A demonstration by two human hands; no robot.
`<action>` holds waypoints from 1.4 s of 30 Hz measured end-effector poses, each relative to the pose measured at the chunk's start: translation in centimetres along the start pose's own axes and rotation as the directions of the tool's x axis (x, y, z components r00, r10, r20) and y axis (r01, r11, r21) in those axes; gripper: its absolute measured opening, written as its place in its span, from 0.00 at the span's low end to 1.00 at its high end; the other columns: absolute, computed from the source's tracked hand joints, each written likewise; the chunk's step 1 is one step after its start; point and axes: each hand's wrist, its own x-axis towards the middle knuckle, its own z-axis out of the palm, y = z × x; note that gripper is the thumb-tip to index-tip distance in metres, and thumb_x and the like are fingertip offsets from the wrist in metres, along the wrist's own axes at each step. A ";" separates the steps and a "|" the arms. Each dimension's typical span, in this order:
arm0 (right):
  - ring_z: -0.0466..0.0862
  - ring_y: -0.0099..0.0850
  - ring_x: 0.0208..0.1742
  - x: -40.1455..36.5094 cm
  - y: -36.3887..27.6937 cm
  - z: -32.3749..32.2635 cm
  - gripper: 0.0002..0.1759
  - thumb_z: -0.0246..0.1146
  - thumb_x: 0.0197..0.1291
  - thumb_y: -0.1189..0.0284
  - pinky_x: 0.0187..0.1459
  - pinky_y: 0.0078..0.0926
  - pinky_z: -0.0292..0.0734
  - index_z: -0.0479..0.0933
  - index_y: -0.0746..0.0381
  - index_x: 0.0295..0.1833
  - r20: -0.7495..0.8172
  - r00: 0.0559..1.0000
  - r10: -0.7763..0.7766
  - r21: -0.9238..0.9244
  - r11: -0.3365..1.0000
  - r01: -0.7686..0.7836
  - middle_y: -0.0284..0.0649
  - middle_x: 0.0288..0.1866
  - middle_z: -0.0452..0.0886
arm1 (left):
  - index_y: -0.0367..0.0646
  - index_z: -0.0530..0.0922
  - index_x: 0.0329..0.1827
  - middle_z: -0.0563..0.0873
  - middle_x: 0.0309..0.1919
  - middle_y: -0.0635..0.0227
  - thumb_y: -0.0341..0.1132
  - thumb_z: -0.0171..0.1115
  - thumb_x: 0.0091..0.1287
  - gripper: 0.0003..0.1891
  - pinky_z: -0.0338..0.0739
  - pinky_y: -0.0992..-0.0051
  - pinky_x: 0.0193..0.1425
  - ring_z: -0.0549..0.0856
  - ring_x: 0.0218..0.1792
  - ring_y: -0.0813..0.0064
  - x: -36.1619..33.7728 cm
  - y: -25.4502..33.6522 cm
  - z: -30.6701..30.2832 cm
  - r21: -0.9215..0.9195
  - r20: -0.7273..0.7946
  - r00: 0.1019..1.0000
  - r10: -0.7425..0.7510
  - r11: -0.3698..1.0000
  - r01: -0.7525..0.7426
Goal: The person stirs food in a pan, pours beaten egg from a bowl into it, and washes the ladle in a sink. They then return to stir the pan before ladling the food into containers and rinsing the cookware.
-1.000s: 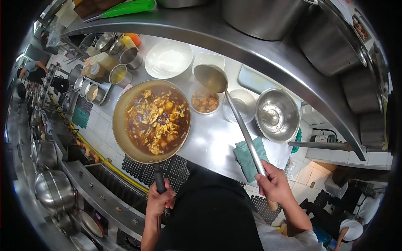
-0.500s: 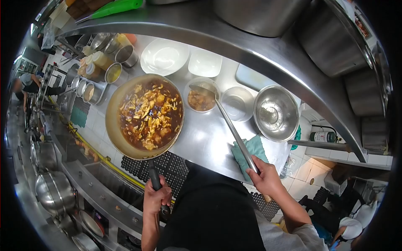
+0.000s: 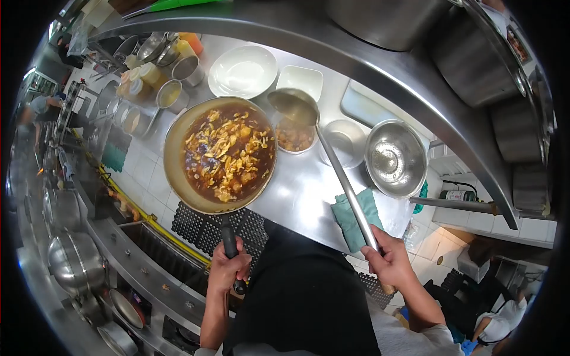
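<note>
My left hand (image 3: 230, 267) is closed round the black handle of a wide pan (image 3: 173, 178). Dark brown sauce with yellowish pieces (image 3: 222, 151) fills the pan, which is at the counter's front edge. In my right hand (image 3: 389, 255) is the long handle of a ladle (image 3: 295, 107). The ladle's bowl hangs above a round plastic container (image 3: 297, 144) and hides its far part; brown chunks in sauce show inside. Right of that stands a clear round container (image 3: 341, 145). A green cloth (image 3: 356, 221) lies under the ladle's handle.
A steel bowl (image 3: 396, 159) sits at the counter's right. White dishes, an oval one (image 3: 243, 72) and a squarer one (image 3: 301, 82), stand behind the pan. Sauce bottles (image 3: 141, 88) and small pots are at the left. A steel shelf (image 3: 285, 26) with large pots overhangs the counter.
The ladle's bowl has risen out of the chunk container and now hangs above it. The pan is still in my left hand. The whole view has shifted slightly.
</note>
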 end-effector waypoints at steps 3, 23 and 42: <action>0.78 0.17 0.20 -1.6 -2.2 0.3 0.30 0.65 0.70 0.79 0.23 0.18 0.75 0.71 0.66 0.77 0.032 0.999 -0.003 0.073 0.997 0.000 0.32 0.28 0.80 | 0.43 0.69 0.43 0.72 0.18 0.73 0.18 0.64 0.64 0.14 0.71 0.74 0.18 0.71 0.12 0.80 -0.2 0.3 0.0 -0.011 0.028 0.999 -0.044 0.999 0.044; 0.76 0.21 0.16 -5.9 -7.3 -0.1 0.22 0.57 0.76 0.77 0.20 0.20 0.73 0.73 0.66 0.73 0.337 0.877 0.343 0.039 0.925 -0.377 0.34 0.27 0.78 | 0.42 0.69 0.38 0.75 0.15 0.72 0.25 0.69 0.65 0.13 0.74 0.73 0.19 0.75 0.13 0.79 1.6 -0.9 0.6 0.171 0.234 0.971 -0.057 0.985 0.017; 0.76 0.29 0.14 -5.9 -8.8 -1.3 0.28 0.59 0.75 0.72 0.15 0.26 0.73 0.68 0.79 0.72 0.481 0.837 0.262 0.645 0.540 -0.540 0.44 0.26 0.75 | 0.43 0.67 0.42 0.73 0.17 0.73 0.23 0.67 0.64 0.14 0.74 0.72 0.19 0.74 0.13 0.79 1.3 -1.2 -0.4 0.122 0.260 0.963 -0.067 0.992 0.036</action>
